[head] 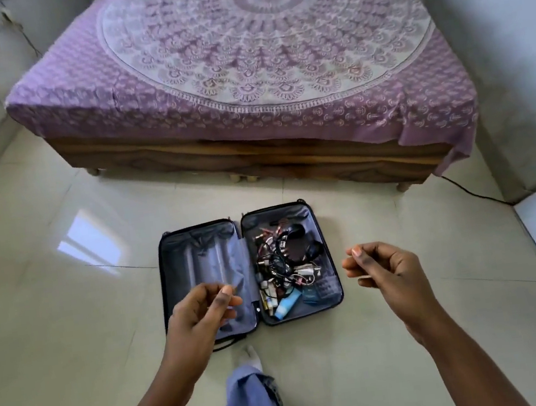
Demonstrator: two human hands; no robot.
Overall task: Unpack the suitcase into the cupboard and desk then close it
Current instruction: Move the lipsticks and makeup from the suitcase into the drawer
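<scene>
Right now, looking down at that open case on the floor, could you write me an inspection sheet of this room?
Surface: pale glossy tiled floor, window glare on it.
Job's things: suitcase lying open flat; left half bare lining, right half still full.
Clutter: tangled small items and a light blue tube in the right half.
Grippers: left hand and right hand loosely curled above the floor; neither clearly holds anything.
Cables: black cable on the floor by the bed.
Surroundings: bed with purple patterned cover; pale walls.
</scene>
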